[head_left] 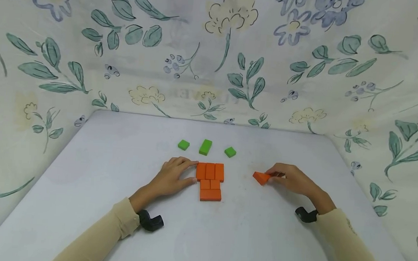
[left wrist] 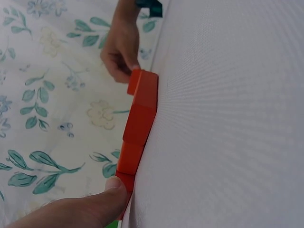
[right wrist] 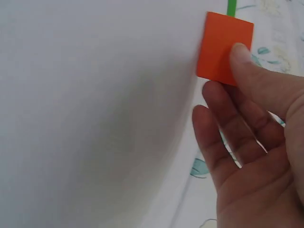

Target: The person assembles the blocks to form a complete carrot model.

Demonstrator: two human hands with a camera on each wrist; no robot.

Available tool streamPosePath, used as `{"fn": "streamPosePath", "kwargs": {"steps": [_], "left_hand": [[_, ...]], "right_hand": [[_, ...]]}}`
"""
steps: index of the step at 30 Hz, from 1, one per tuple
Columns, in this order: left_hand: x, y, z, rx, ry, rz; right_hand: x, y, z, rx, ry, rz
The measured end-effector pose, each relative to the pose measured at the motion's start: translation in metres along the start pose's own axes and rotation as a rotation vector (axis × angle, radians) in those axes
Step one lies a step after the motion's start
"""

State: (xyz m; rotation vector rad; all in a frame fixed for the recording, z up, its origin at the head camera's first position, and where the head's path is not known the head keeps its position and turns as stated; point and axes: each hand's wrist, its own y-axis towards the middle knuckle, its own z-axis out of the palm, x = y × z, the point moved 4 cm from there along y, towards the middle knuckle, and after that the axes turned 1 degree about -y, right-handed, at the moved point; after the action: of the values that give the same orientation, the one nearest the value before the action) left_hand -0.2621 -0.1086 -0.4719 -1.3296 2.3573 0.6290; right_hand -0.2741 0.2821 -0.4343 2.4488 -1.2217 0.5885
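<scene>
Several orange blocks (head_left: 210,172) lie fitted together on the white table: three upright ones side by side at the top, two small ones below, a wider one at the bottom. At their left edge my left hand (head_left: 173,176) touches the upper blocks with thumb and a fingertip, fingers spread. In the left wrist view the thumb (left wrist: 114,190) rests against the row's near end. My right hand (head_left: 292,178), to the right of the group, pinches a separate orange block (right wrist: 224,47), which is tilted. The right wrist view shows its flat rectangular face under the thumb.
Behind the orange group lie three green blocks: a small one (head_left: 183,145) at left, a longer one (head_left: 205,147) in the middle, another small one (head_left: 230,152) at right. A floral cloth (head_left: 205,66) rises along the table's (head_left: 245,236) back and sides.
</scene>
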Motion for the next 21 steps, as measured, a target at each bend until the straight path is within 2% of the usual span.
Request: {"fn": "streamPosePath", "kwargs": {"steps": [6, 10, 15, 21], "left_hand": [[-0.001, 0.0, 0.0, -0.001, -0.008, -0.006], [0.0, -0.001, 0.001, 0.007, -0.005, -0.015], [-0.001, -0.001, -0.002, 0.011, 0.0, -0.009], [-0.001, 0.0, -0.001, 0.012, -0.003, -0.015]], "right_hand": [[0.002, -0.001, 0.003, -0.054, -0.016, 0.01], [0.013, 0.001, 0.004, -0.08, -0.017, 0.004], [0.045, 0.006, 0.003, -0.107, -0.004, -0.051], [0.092, 0.013, 0.009, -0.101, 0.018, -0.208]]}}
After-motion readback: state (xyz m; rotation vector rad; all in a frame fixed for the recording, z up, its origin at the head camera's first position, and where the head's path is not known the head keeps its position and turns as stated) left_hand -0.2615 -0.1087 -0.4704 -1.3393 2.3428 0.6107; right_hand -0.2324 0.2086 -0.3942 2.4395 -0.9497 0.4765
